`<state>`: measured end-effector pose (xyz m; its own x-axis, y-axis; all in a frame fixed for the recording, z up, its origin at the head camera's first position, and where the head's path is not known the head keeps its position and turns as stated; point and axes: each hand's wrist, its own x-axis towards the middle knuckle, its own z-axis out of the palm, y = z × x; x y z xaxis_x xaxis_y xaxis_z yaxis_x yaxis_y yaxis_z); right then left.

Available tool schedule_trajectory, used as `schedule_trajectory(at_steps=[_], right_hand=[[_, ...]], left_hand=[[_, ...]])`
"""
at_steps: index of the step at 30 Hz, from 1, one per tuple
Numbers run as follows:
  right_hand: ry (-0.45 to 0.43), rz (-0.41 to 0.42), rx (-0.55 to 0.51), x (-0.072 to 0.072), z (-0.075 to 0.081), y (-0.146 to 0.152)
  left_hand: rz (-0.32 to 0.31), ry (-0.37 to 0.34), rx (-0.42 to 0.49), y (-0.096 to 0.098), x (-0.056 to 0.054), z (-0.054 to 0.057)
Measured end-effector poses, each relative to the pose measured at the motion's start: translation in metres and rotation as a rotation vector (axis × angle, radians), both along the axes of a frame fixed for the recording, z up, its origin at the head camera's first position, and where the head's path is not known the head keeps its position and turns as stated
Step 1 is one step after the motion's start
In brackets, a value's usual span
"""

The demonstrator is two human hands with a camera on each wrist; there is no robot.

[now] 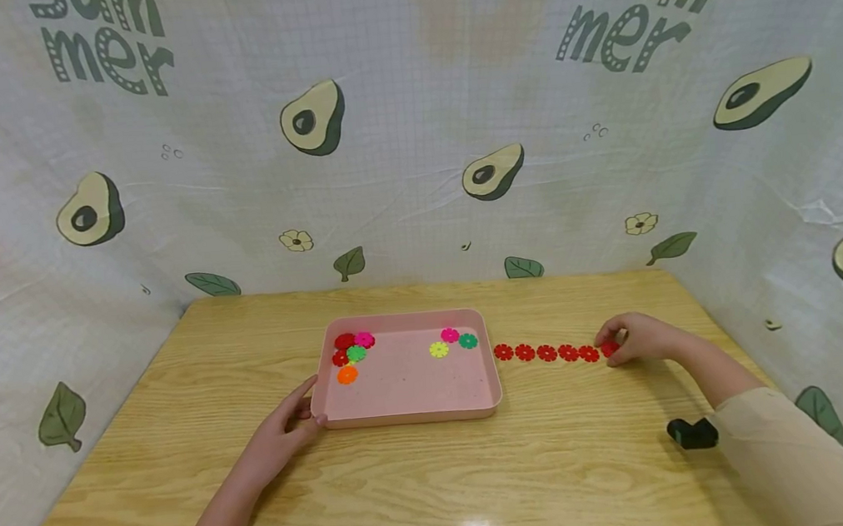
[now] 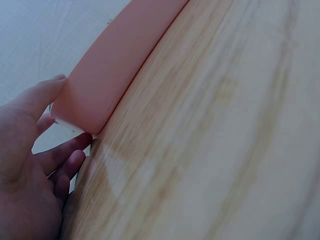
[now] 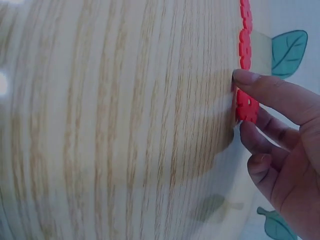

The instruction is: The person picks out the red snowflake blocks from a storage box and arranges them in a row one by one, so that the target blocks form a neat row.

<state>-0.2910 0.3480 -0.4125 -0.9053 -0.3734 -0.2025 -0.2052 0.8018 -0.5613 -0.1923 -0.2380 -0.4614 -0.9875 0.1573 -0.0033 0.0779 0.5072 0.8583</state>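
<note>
At the right end of a row of red flower-shaped plastic discs (image 1: 546, 353), my right hand (image 1: 646, 337) pinches the end red disc (image 3: 247, 106) between thumb and fingertips, down at the tabletop. Several discs lie flat in that row, which runs out from the right side of a shallow pink tray (image 1: 412, 418). My left hand (image 1: 275, 443) holds the tray by its near left corner. In the left wrist view its thumb lies along the tray's wall (image 2: 100, 85), with curled fingers around the low corner.
Inside the tray, red, magenta, green and orange discs (image 1: 347, 375) cluster at the left. A yellow disc (image 1: 439, 350), a magenta disc (image 1: 450, 336) and a dark green disc (image 1: 468, 341) sit at its right. A patterned curtain (image 1: 401, 198) hangs behind the wooden table (image 1: 411, 489).
</note>
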Motion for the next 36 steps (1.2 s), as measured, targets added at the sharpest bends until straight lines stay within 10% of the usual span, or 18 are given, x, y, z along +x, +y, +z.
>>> schedule_trajectory(at_steps=[11,36], right_hand=[[0.036,0.024,0.038,-0.003,0.014,-0.022],[0.064,0.317,0.016,-0.009,0.067,-0.170]], left_hand=[[0.005,0.013,-0.006,-0.003,0.002,0.001],[0.011,-0.004,0.007,-0.002,0.000,-0.002]])
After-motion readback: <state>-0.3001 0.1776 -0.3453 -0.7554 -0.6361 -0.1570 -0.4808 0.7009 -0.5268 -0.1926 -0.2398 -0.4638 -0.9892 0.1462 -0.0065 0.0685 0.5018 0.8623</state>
